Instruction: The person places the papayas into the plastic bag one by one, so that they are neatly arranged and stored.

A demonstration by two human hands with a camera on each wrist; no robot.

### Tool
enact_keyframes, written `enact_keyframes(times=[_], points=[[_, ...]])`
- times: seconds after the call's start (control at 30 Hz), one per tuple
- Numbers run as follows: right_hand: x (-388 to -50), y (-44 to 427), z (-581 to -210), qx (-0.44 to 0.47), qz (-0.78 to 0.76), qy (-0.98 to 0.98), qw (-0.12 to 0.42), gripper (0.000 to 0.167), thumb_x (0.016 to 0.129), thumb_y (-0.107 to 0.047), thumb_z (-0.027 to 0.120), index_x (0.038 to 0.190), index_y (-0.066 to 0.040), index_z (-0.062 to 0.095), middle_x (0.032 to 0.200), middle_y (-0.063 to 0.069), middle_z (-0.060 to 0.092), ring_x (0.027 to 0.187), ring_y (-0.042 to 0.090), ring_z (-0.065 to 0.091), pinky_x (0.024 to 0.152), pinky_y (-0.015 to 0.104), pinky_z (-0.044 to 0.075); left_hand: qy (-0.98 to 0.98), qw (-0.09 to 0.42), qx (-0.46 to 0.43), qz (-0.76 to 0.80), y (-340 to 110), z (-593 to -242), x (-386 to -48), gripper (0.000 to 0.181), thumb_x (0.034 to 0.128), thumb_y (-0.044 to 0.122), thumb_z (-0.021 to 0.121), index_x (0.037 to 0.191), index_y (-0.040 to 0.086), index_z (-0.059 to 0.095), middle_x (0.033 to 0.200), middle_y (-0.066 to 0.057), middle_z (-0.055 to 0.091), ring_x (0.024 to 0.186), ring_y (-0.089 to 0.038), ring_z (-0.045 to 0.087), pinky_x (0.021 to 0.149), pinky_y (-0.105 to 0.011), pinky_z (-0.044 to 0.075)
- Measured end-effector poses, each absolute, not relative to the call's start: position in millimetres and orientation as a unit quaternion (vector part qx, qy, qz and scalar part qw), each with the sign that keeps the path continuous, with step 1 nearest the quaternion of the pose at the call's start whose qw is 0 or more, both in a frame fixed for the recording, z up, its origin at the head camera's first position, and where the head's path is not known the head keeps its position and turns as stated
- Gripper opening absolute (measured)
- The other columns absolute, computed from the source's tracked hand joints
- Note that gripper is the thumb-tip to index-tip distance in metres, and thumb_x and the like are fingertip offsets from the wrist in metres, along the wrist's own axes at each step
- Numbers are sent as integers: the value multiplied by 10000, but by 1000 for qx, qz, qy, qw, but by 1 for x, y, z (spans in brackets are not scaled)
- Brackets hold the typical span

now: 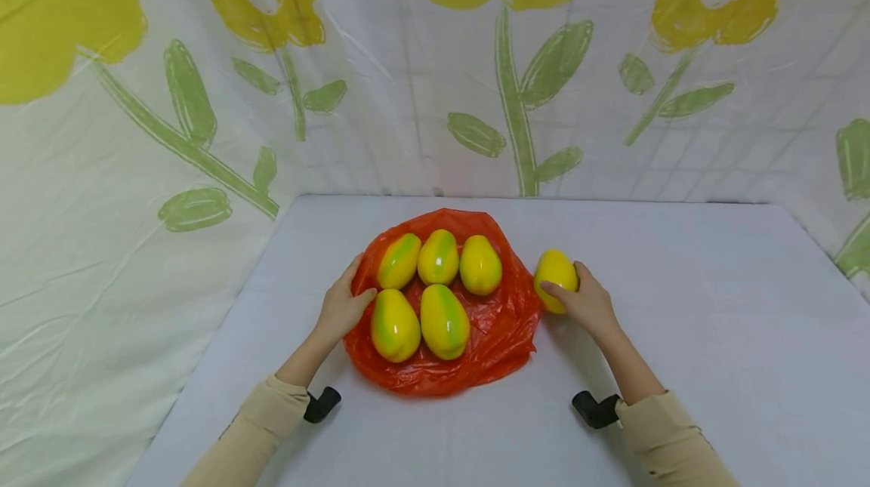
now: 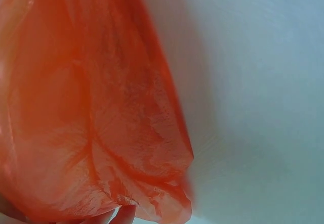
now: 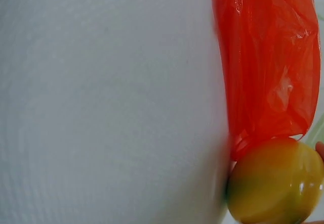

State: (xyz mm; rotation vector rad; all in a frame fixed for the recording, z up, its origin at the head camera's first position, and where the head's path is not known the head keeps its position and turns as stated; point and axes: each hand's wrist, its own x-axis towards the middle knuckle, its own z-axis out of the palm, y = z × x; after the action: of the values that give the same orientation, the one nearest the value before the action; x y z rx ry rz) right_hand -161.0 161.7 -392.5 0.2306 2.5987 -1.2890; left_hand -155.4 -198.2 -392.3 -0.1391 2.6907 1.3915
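Observation:
Several yellow papayas with green streaks, one of them at the front [image 1: 445, 322], lie in two rows on a spread red plastic bag [image 1: 503, 336]. My left hand [image 1: 343, 307] holds the bag's left edge, its thumb over the rim; in the left wrist view only fingertips [image 2: 124, 215] show beneath the bag [image 2: 126, 107]. To the right of the bag, my right hand [image 1: 586, 302] grips another papaya [image 1: 556, 275] between thumb and fingers. That papaya [image 3: 276, 181] appears against the bag's edge [image 3: 268, 67] in the right wrist view, with the hand mostly out of sight.
A white-covered table [image 1: 714, 321] carries everything. Behind it hangs a white cloth [image 1: 381, 94] printed with yellow flowers. Black wrist-worn devices [image 1: 595, 409] stick out near both cuffs.

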Motion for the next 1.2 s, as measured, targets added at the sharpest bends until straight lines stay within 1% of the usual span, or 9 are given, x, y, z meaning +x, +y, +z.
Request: enact_keyframes(times=[0.2,0.5,0.87,1.2], points=[[-161,162,-395,87,-445,884,115,846,948,-355,551,1503,103,105,1485,353,254,1270,477,349,1041,607,346,885,56,-47,460,-198,-393,-155,680,957,97,486,1558,72,170,1554,-219,267,1354,-430,346,1049,-569,362],[-161,162,-397,88,-450,882,107,837,945,-351,559,1502,101,128,1476,346,279,1255,469,363,1041,602,347,884,54,-45,462,-198,-394,-156,689,952,95,495,1558,65,168,1558,-218,257,1363,-424,335,1062,-564,348],[-159,161,-399,99,-455,880,98,838,933,-361,585,1501,87,162,1470,333,305,1247,461,381,1033,598,364,885,49,-42,462,-197,-395,-156,683,951,94,501,1554,58,182,1543,-233,281,1336,-435,368,1049,-566,366],[-157,161,-391,103,-455,882,68,830,924,-352,592,1500,82,182,1467,330,322,1249,460,394,1028,590,376,887,51,-42,456,-197,-394,-155,682,951,97,493,1555,62,179,1542,-235,282,1332,-437,372,1037,-569,379]])
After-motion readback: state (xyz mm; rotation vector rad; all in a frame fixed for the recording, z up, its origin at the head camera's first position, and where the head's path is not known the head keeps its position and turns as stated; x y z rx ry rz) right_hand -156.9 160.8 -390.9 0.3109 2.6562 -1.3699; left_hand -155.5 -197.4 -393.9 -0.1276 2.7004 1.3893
